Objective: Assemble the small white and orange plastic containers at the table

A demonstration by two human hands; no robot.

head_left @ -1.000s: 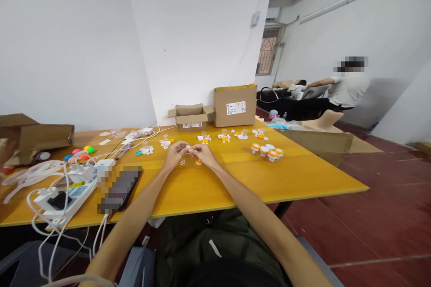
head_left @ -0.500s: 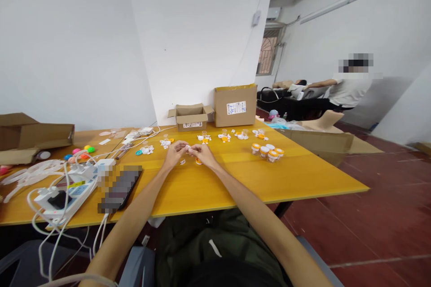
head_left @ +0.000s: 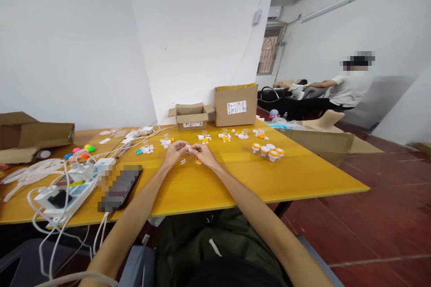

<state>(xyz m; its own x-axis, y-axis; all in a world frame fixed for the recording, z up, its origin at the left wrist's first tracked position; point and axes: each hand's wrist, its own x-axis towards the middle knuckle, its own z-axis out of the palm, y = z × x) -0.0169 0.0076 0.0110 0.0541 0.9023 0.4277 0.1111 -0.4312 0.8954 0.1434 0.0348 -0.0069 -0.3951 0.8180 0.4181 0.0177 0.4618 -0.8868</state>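
Note:
My left hand [head_left: 174, 153] and my right hand [head_left: 203, 154] meet fingertip to fingertip over the yellow table [head_left: 235, 179], both pinching one small white part [head_left: 189, 148]. Its details are too small to make out. An orange cap [head_left: 198, 161] lies on the table just under my right hand, and a small white piece [head_left: 182, 161] lies below my left. To the right stands a cluster of small jars with orange and white lids [head_left: 268, 151]. More small white and orange parts [head_left: 232, 135] are scattered farther back.
Two cardboard boxes [head_left: 235, 105] stand at the table's far edge. A power strip with white cables [head_left: 63, 193], a dark phone [head_left: 121, 187] and coloured balls [head_left: 81, 151] lie at left. A person in a white shirt [head_left: 350, 90] sits at back right beyond a flat cardboard box [head_left: 323, 140].
My hands have stayed together on the small part. A hand that showed at the far left edge has gone from view.

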